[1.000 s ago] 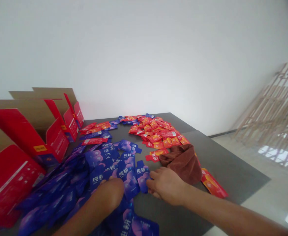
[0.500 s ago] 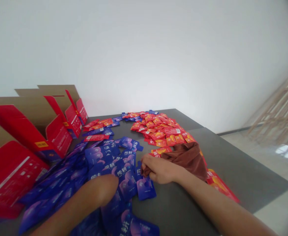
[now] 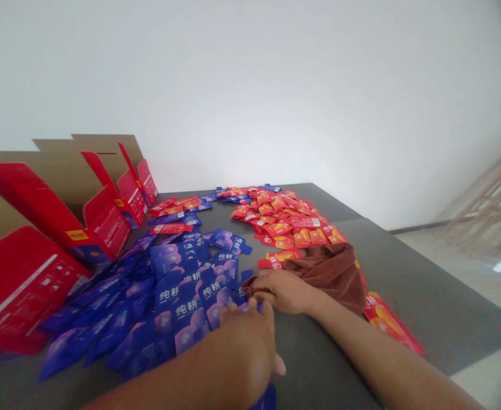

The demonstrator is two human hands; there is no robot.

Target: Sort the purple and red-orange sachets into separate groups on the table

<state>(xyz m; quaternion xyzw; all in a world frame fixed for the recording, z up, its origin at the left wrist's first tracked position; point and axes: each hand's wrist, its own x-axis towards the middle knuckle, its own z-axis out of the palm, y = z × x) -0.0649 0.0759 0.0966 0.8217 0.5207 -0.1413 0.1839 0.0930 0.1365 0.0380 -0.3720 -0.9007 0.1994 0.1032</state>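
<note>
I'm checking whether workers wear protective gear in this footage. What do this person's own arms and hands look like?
Both are bare. The left hand and the right hand carry no gloves, and no rings, watch or wristband can be seen. No sleeve shows on either forearm as far as the picture reaches; the upper arms are out of view. No markings or bandages are visible.

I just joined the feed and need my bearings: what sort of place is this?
Probably a small packing workspace, not a home. A grey table by a bare white wall carries loose blue sachets and red sachets, with open red cartons standing at the left. Both hands work at the blue pile.
</note>
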